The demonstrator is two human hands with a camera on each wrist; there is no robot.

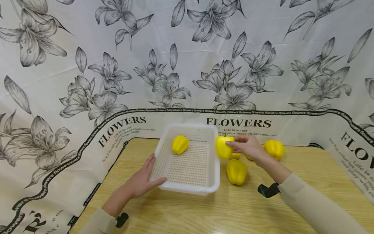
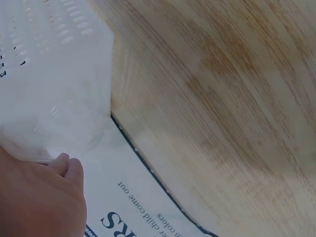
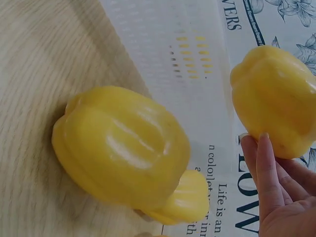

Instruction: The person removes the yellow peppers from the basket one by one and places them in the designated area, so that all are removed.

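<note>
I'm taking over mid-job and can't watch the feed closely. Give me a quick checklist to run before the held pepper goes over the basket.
1. Right hand grips the held pepper: ok.
2. Left hand steadies the white basket at its near-left edge: ok.
3. Free floor in the basket beside the pepper inside: ok.
4. Basket flat on the wooden table: ok.
5. Loose peppers still outside, front pepper and far-right pepper: ok.
6. Thumb placement behind the held pepper: cannot tell.
</note>
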